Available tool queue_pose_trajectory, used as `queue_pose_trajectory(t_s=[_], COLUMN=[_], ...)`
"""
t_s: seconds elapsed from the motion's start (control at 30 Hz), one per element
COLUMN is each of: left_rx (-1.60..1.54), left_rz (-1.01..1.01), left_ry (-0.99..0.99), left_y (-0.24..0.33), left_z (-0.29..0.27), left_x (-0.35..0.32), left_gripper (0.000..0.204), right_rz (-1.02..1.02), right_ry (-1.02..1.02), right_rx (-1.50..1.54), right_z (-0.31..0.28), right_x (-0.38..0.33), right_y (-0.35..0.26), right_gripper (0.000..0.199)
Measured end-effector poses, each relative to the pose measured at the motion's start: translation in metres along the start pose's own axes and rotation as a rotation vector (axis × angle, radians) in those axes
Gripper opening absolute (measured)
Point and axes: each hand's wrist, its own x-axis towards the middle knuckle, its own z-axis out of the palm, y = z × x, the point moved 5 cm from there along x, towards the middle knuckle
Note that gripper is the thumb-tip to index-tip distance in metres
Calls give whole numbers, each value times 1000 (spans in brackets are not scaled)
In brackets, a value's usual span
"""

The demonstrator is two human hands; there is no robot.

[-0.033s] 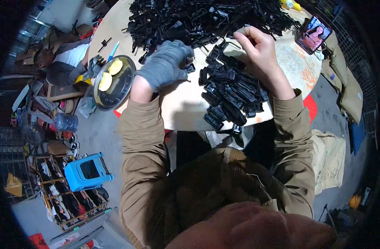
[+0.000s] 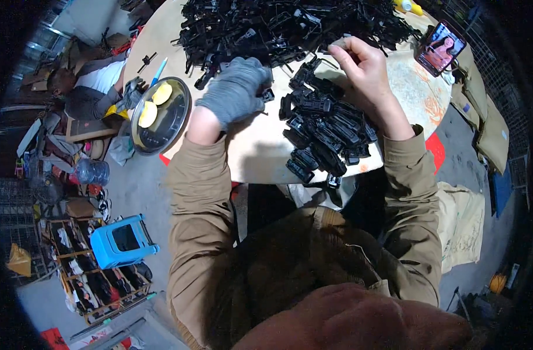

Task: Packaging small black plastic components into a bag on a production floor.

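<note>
My left hand (image 2: 237, 87), in a grey glove, curls palm down over the table at the near edge of a big heap of black plastic parts (image 2: 249, 35). A small black part (image 2: 267, 95) shows by its fingertips; what lies under the palm is hidden. Bare apart from a greyish covering on a fingertip, my right hand (image 2: 362, 64) is raised at the heap's right side. Its thumb and bent forefinger close together; anything between them is too small to name. Between my hands lies a smaller pile of long black plastic parts (image 2: 330, 125), reaching the table's near edge.
On the round pale table (image 2: 254, 157) stand a metal plate (image 2: 167, 128) with two yellow-white pieces, a blue pen (image 2: 159, 71) and a phone (image 2: 441, 49) showing video. Another person (image 2: 91, 87) is at the left. A blue plastic stool (image 2: 123, 242) stands on the floor.
My left hand has shifted slightly to the right. My right hand and the piles look the same.
</note>
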Motion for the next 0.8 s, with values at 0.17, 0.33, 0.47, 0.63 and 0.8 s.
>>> queue_pose_trajectory(t_s=[0.17, 0.33, 0.47, 0.63, 0.8], left_rx=[154, -838, -1239, -1226, -1037], left_rz=[-16, -148, -192, -187, -7], left_ry=[-35, 336, 564, 482, 412], left_y=[11, 1, -2, 11, 17], left_z=[23, -3, -15, -1, 6], left_x=[8, 10, 13, 21, 24], left_gripper=[23, 27, 37, 38, 44], right_rz=[-39, -19, -388, -518, -247], right_ry=[19, -219, -297, -194, -174], right_rx=[5, 144, 58, 2, 121], right_z=[-1, 15, 23, 31, 26], right_x=[0, 8, 14, 16, 16], right_y=[0, -22, -63, -64, -53], right_gripper=[18, 17, 32, 18, 12])
